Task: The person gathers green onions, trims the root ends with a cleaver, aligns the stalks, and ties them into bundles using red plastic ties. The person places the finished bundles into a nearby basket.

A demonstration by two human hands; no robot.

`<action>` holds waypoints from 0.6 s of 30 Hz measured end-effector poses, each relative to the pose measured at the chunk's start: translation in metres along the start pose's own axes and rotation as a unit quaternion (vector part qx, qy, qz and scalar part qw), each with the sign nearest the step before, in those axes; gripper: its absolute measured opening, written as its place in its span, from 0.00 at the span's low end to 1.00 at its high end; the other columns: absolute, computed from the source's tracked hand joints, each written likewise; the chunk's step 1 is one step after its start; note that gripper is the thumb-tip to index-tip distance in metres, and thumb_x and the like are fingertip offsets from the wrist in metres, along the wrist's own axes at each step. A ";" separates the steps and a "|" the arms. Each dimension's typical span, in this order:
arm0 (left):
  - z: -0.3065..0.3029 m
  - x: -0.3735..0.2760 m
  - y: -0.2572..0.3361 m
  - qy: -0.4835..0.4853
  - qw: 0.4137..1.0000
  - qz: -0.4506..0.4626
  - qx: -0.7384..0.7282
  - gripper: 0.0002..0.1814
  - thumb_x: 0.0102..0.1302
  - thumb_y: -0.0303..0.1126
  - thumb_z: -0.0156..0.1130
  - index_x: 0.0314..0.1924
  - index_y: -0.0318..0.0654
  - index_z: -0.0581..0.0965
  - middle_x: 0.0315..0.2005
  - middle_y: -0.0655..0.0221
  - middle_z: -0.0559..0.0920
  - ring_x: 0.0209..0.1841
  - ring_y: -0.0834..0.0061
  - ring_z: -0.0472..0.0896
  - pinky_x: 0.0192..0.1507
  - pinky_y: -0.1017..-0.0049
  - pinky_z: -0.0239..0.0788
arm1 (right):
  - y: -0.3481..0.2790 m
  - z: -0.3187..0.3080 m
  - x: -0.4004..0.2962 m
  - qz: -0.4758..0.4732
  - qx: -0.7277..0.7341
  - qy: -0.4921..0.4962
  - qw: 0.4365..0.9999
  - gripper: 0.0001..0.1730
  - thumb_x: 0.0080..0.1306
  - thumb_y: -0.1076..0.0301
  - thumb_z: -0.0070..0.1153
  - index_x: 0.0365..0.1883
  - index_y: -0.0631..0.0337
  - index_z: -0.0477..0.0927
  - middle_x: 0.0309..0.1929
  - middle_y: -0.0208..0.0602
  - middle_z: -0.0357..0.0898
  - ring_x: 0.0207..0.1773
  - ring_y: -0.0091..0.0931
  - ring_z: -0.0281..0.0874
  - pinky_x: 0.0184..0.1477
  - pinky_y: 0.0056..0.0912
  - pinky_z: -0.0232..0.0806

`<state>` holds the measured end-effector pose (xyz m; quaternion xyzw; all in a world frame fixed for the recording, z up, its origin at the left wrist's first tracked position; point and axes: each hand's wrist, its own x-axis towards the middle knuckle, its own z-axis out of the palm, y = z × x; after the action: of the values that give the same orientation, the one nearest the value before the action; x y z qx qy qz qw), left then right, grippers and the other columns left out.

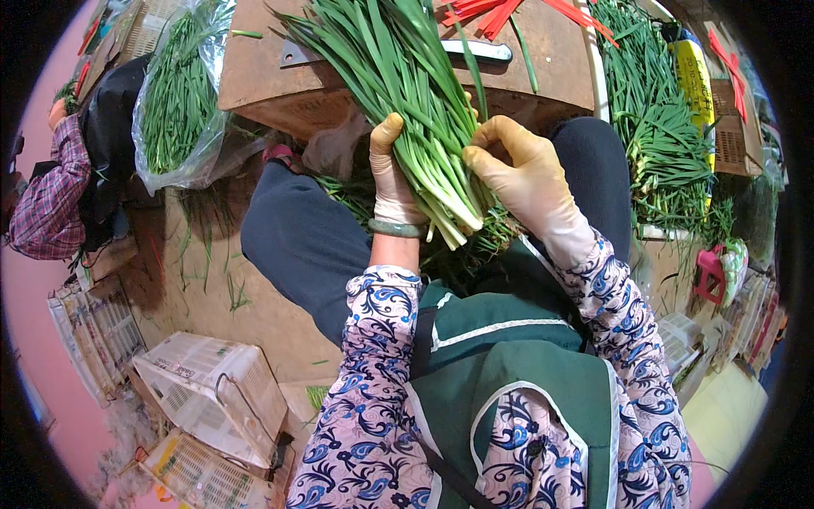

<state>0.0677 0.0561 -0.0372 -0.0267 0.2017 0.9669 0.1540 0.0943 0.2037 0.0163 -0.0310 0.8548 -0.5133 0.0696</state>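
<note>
A thick bunch of green garlic chives point(407, 83) with pale stem ends lies in my gloved left hand point(391, 168), whose thumb rests along its near side. My gloved right hand point(524, 168) is at the bunch's right edge, thumb and forefinger pinched together by a leaf; whether they grip it I cannot tell. Behind the leaves, on a wooden board point(254, 76), lies a knife, its light handle point(480, 51) to the right and part of its metal blade point(299, 56) to the left. Red strips point(499, 16) lie at the board's far edge.
A plastic bag of chives point(181, 102) stands left of the board, near a person in a plaid sleeve point(54, 184). More chives point(661, 127) fill a white-rimmed container at the right. Plastic crates point(210, 394) stand at lower left. A pink stool point(709, 273) is at far right.
</note>
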 end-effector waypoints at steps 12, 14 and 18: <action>-0.012 0.001 -0.007 0.048 0.999 -0.007 0.014 0.42 0.56 0.58 0.61 0.60 0.31 0.67 0.53 0.51 0.76 0.51 0.56 0.78 0.57 0.59 0.70 | 0.022 0.001 -0.002 0.191 0.448 -0.086 0.869 0.37 0.61 0.55 0.63 0.61 0.70 0.65 0.54 0.44 0.74 0.55 0.26 0.72 0.55 0.28 0.66; -0.004 0.000 -0.006 0.061 0.998 -0.011 0.029 0.37 0.58 0.56 0.60 0.58 0.34 0.69 0.50 0.56 0.78 0.50 0.61 0.78 0.55 0.62 0.71 | 0.028 0.005 -0.002 0.224 0.468 -0.170 0.838 0.30 0.62 0.58 0.63 0.57 0.68 0.70 0.49 0.41 0.78 0.50 0.26 0.76 0.54 0.28 0.67; -0.002 -0.009 -0.003 0.065 0.997 -0.008 0.046 0.36 0.61 0.56 0.62 0.59 0.38 0.69 0.53 0.63 0.77 0.53 0.66 0.76 0.60 0.64 0.67 | 0.036 0.000 0.010 0.217 0.389 -0.155 0.882 0.23 0.61 0.63 0.60 0.51 0.67 0.74 0.43 0.37 0.81 0.42 0.26 0.80 0.47 0.29 0.71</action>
<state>0.0775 0.0556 -0.0390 -0.0837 0.2549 0.9518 0.1489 0.0847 0.2195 -0.0158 0.1054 0.5500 -0.7652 0.3176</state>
